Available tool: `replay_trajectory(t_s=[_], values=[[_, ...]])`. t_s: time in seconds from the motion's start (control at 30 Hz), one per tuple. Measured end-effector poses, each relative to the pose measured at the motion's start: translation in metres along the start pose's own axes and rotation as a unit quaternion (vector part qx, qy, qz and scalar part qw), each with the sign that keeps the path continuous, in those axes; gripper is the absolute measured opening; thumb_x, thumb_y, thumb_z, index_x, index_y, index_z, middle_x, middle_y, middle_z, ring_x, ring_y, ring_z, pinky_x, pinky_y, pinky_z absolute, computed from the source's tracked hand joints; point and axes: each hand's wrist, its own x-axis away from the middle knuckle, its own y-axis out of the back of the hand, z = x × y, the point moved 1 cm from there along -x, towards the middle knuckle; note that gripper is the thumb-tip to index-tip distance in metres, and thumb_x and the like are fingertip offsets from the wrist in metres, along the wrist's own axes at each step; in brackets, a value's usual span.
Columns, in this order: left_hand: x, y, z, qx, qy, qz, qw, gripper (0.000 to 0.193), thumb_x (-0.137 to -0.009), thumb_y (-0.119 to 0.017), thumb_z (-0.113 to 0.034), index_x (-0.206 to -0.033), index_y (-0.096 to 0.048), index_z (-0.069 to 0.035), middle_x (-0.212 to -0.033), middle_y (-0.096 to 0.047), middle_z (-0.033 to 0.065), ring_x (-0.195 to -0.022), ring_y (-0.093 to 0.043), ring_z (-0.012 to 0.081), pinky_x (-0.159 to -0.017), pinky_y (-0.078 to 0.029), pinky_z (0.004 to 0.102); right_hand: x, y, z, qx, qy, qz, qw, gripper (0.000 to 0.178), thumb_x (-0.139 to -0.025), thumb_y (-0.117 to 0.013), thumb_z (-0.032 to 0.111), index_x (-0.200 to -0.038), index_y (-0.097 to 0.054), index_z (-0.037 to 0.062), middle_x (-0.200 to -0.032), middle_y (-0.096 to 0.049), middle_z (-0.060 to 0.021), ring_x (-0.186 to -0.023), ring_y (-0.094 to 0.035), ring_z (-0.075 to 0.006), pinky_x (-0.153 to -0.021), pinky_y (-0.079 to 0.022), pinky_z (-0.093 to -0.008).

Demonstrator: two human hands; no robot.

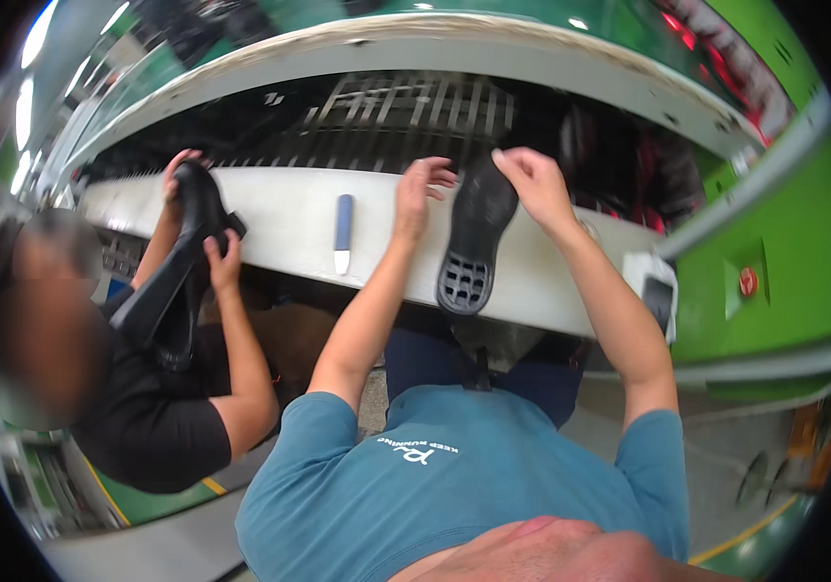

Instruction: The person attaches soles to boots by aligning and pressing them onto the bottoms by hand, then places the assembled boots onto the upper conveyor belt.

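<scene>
A black shoe sole (482, 209) lies lengthwise on the white ledge (285, 218) before me, its heel end, with a grid of hollow cells, toward me. My right hand (538, 189) pinches the far right edge of the sole between thumb and fingers. To the sole's left, my left hand (420, 197) is raised with fingers loosely stretched and apart, holding nothing. A flat tool with a blue handle and pale tip (344, 233) rests on the ledge, left of my left hand.
A co-worker at the left holds a tall black boot (192, 223) in both hands. Beyond the ledge runs a slatted conveyor (406, 107) with dark items at its right. A green machine panel (765, 262) with a red button (748, 281) and a slanted grey bar stand to the right.
</scene>
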Motion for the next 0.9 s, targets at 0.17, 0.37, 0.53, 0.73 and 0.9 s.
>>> replay_trajectory(t_s=[0.17, 0.37, 0.53, 0.73, 0.9], values=[[-0.004, 0.003, 0.000, -0.156, 0.043, -0.015, 0.987, 0.049, -0.105, -0.077, -0.043, -0.136, -0.073, -0.005, -0.116, -0.082, 0.0092, -0.112, -0.075, 0.0192, -0.094, -0.057, 0.0329, -0.026, 0.003, -0.085, 0.458, 0.037, -0.025, 0.888, 0.063, -0.092, -0.086, 0.054, -0.134, -0.074, 0.0084, -0.125, -0.076, -0.0152, -0.120, -0.072, -0.0376, -0.100, -0.060, -0.0482], [-0.001, -0.007, 0.001, -0.417, -0.104, 0.042, 0.902, 0.050, -0.083, -0.090, -0.050, -0.114, -0.081, -0.011, -0.115, -0.079, 0.0107, -0.114, -0.072, 0.0347, -0.101, -0.057, 0.0480, -0.061, 0.036, -0.132, 0.624, 0.016, 0.084, 0.777, 0.056, -0.093, -0.085, 0.043, -0.134, -0.069, 0.0088, -0.133, -0.069, -0.0140, -0.130, -0.066, -0.0362, -0.108, -0.055, -0.0517], [-0.005, -0.004, 0.002, -0.422, -0.051, 0.052, 0.904, 0.041, -0.086, -0.088, -0.045, -0.108, -0.081, -0.011, -0.112, -0.078, 0.0106, -0.113, -0.071, 0.0348, -0.101, -0.056, 0.0489, -0.081, 0.043, -0.118, 0.633, 0.088, 0.074, 0.765, 0.031, -0.106, -0.069, 0.037, -0.103, -0.076, 0.0066, -0.107, -0.077, -0.0133, -0.109, -0.075, -0.0356, -0.090, -0.062, -0.0515], [0.000, -0.006, 0.000, -0.420, -0.092, 0.070, 0.900, 0.041, -0.087, -0.087, -0.046, -0.113, -0.082, -0.015, -0.112, -0.078, 0.0075, -0.116, -0.070, 0.0317, -0.102, -0.051, 0.0471, -0.072, 0.049, -0.020, 0.480, 0.165, -0.016, 0.861, 0.042, -0.111, -0.061, 0.034, -0.088, -0.069, -0.0005, -0.086, -0.069, -0.0244, -0.083, -0.070, -0.0497, -0.076, -0.055, -0.0575], [0.001, -0.007, 0.000, -0.423, -0.089, 0.111, 0.895, 0.029, -0.094, -0.079, -0.034, -0.120, -0.084, -0.021, -0.116, -0.080, 0.0031, -0.122, -0.066, 0.0282, -0.105, -0.045, 0.0453, -0.037, 0.055, 0.048, 0.366, 0.186, 0.005, 0.912, 0.046, -0.110, -0.065, 0.031, -0.081, -0.058, -0.0045, -0.075, -0.057, -0.0255, -0.068, -0.059, -0.0459, -0.065, -0.044, -0.0528]])
